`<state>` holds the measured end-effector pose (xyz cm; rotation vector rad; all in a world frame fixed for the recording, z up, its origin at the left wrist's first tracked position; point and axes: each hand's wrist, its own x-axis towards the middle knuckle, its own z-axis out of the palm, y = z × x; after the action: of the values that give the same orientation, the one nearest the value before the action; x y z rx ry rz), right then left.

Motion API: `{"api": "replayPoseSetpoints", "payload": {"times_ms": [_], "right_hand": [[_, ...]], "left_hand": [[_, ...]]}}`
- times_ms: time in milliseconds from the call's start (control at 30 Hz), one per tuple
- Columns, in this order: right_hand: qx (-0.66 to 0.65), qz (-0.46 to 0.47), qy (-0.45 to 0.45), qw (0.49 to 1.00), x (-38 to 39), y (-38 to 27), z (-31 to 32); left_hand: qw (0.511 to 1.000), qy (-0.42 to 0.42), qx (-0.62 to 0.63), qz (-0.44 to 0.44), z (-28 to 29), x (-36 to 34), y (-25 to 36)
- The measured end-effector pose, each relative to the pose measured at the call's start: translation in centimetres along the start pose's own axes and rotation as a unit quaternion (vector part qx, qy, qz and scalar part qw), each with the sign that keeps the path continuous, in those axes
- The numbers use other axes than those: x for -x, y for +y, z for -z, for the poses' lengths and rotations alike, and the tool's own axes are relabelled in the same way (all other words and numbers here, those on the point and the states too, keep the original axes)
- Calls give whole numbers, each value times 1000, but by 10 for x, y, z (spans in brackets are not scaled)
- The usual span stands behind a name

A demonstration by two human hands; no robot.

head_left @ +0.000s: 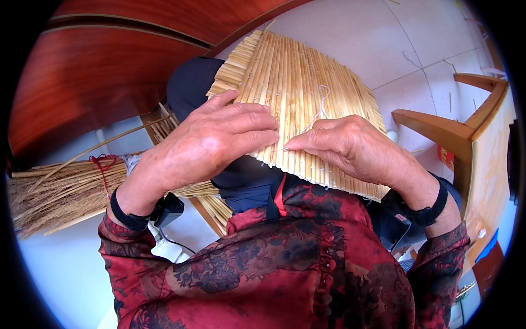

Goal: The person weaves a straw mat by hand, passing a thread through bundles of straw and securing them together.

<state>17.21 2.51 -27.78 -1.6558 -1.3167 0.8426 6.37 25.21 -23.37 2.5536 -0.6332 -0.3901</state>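
Note:
Across my lap lies a mat of straw-coloured stalks (307, 71), laid side by side and stitched with thin thread. My left hand (219, 129) rests on its left part, fingers stretched over the stalks near the lower edge. My right hand (350, 145) pinches a thin sewing needle (283, 149), which lies almost flat against the stalks just right of the left fingertips. A pale thread (320, 109) loops up from beside the right thumb and forefinger over the mat. The right hand's lower fingers are curled and partly hidden.
A bundle of dry stalks (71, 183) tied with red string lies at the left. Reddish wooden furniture (109, 71) stands at the upper left. A wooden stool or chair (466, 131) is close on the right. Stalk scraps lie on the tiled floor (405, 49).

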Motion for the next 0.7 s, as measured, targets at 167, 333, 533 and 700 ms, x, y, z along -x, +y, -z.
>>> {"api": "replayPoseSetpoints", "payload": {"times_ms": [167,333,533,700], "right_hand": [[-20,23,6,1000,1,6,-3],[10,12,-7,1000,-2,-2,3],[180,55,-86,978,-17,-21,26],[259,67,-143,953,-29,-35,37]], "left_hand": [[1000,-6,8,-1,3,-1,1],[1000,-12,11,1,3,0,3],[1000,0,6,-3,2,1,2],[999,23,-27,-23,4,5,-1]]}}
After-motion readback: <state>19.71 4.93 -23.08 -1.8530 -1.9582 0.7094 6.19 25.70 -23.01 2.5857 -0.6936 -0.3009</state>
